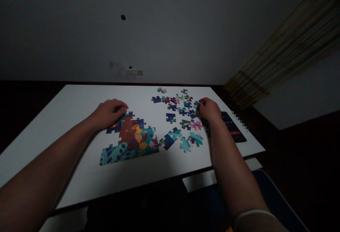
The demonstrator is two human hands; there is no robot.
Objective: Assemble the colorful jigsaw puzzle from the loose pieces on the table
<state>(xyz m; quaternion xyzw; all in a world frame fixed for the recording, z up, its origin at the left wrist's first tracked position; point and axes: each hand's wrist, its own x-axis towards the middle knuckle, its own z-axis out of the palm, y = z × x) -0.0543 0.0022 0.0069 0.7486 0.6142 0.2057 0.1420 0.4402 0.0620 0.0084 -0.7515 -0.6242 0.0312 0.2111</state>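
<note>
On the white table, a partly joined jigsaw puzzle (132, 138) shows a brown bear among blue and teal leaves. My left hand (107, 113) lies at its upper left edge. The fingers are curled, thumb tip close to the index finger, beside a small dark blue piece (129, 114); anything between them is hidden. To the right, my right hand (210, 110) pinches a blue puzzle piece (196, 104) at the edge of the loose pieces. Several loose puzzle pieces (170, 117) lie scattered between my hands. A dark blue piece (166, 141) touches or nearly touches the puzzle's right side.
A dark phone (235, 133) with a lit screen lies by my right wrist, partly covered by it. The white table (79, 97) ends near a wall with a socket panel (134, 72). A curtain (265, 65) hangs at the right.
</note>
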